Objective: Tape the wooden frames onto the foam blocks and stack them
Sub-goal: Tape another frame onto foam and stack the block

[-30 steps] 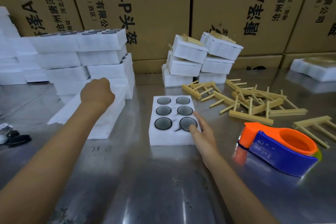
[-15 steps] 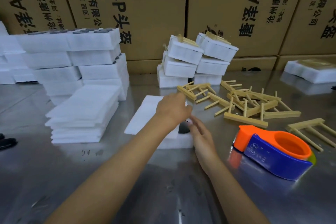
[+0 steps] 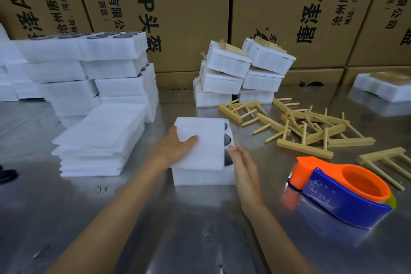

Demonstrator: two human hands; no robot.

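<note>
A white foam block (image 3: 203,177) with round dark-lined holes lies on the steel table in front of me. A thin white foam sheet (image 3: 204,138) lies over most of it, leaving the right column of holes showing. My left hand (image 3: 173,148) grips the sheet's left edge, thumb on top. My right hand (image 3: 243,163) rests open against the block's right side, fingertips at the sheet's edge. Loose wooden frames (image 3: 307,127) lie scattered to the right. An orange and blue tape dispenser (image 3: 342,189) stands at the near right.
A pile of thin foam sheets (image 3: 97,140) lies at the left, with stacked foam blocks (image 3: 89,67) behind it. Taped blocks with frames (image 3: 242,73) are stacked at the back centre, another block (image 3: 382,87) at far right. Cardboard boxes (image 3: 189,11) wall the back.
My left hand took a thin foam sheet from the left pile, carried it over and laid it on the holed block. My right hand stayed at the block's right side.
</note>
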